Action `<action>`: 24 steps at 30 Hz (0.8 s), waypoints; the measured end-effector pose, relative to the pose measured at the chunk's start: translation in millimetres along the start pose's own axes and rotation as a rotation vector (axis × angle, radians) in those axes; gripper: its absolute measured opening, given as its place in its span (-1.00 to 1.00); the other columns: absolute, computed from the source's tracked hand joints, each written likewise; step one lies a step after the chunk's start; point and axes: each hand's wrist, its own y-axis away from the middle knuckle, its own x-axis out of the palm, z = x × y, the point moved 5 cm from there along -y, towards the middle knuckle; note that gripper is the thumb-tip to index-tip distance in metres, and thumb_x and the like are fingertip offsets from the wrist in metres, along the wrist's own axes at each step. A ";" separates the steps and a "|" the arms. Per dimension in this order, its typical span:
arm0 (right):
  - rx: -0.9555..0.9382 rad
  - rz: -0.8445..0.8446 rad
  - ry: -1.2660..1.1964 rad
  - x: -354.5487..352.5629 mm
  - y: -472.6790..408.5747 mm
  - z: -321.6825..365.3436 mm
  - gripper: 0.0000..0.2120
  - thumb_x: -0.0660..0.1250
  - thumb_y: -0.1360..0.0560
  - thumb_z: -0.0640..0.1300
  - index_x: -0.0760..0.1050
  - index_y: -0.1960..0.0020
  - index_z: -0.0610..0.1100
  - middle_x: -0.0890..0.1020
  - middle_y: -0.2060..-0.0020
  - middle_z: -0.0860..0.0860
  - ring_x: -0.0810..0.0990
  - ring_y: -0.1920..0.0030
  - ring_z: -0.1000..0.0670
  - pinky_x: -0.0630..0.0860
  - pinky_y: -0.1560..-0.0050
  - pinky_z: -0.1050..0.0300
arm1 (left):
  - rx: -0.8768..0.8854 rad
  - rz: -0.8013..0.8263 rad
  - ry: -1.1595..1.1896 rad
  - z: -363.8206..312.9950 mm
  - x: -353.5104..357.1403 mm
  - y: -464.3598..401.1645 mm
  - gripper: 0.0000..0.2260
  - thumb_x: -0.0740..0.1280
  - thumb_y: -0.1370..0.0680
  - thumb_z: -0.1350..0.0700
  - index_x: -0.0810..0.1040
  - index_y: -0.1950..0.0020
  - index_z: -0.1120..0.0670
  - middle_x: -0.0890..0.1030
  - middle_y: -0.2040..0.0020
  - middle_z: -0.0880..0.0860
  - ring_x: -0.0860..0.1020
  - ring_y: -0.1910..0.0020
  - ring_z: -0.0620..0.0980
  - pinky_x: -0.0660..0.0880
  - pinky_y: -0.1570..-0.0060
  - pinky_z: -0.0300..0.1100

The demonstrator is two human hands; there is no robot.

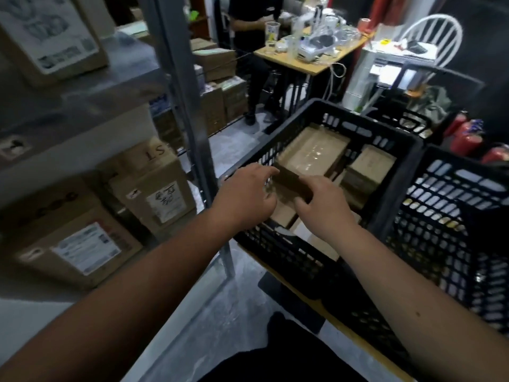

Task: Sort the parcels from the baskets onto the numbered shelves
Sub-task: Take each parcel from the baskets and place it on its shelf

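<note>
Both arms reaching into the black basket (297, 252), left hand (245, 197) and right hand (325, 208) curled round the near end of a brown parcel (308, 158), more parcels (369, 168) packed beside it, boxed shelves (82, 111) left, cluttered table (300, 57) beyond

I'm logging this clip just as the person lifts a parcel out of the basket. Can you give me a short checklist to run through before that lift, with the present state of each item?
1. Both hands on the parcel: ok. The left hand and the right hand hold the near end of the tilted brown parcel.
2. Grip firm: cannot tell, the frame is blurred at the fingers.
3. Parcel free of its neighbours: ok. It lies on top of the other boxes in the black basket.
4. Address label readable: cannot tell, none shows on its upper face.
5. Room on the shelf to the left: cannot tell. Labelled cartons fill what shows.
6. Shelf number visible: not ok.
</note>
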 end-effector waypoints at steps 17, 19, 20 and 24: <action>0.319 0.172 -0.006 10.2 -123.6 -106.2 -0.31 0.44 -0.54 -0.07 0.28 -0.61 -0.09 0.39 -0.48 -0.12 0.43 -0.45 -0.15 0.43 -0.38 0.02 | -0.111 0.418 -0.170 2.9 96.5 -170.0 -0.39 0.38 -0.51 0.05 0.40 -0.58 -0.01 0.42 -0.47 0.08 0.43 -0.46 0.11 0.47 -0.39 0.02; 0.349 0.202 0.000 16.8 -136.4 -112.7 -0.23 0.48 -0.52 -0.02 0.21 -0.63 -0.06 0.29 -0.52 -0.17 0.41 -0.45 -0.22 0.45 -0.38 -0.04 | -0.120 0.453 -0.189 5.1 105.7 -179.8 -0.36 0.39 -0.48 0.06 0.39 -0.58 -0.01 0.42 -0.47 0.08 0.41 -0.47 0.11 0.46 -0.40 0.02; 0.373 0.222 0.002 21.0 -142.2 -115.7 -0.16 0.51 -0.50 0.01 0.14 -0.64 -0.02 0.18 -0.57 -0.20 0.39 -0.47 -0.27 0.46 -0.40 -0.09 | -0.128 0.465 -0.196 6.6 109.4 -183.6 -0.35 0.39 -0.47 0.05 0.39 -0.58 0.00 0.42 -0.47 0.08 0.40 -0.47 0.10 0.46 -0.40 0.02; 0.480 0.297 -0.015 38.2 -158.1 -126.3 0.18 0.62 -0.40 0.06 -0.20 -0.67 0.19 -0.22 -0.65 -0.22 0.27 -0.55 -0.38 0.44 -0.46 -0.22 | -0.109 0.495 -0.245 11.2 118.0 -194.2 -0.39 0.41 -0.42 0.02 0.45 -0.48 0.02 0.46 -0.36 0.08 0.43 -0.40 0.11 0.50 -0.34 0.04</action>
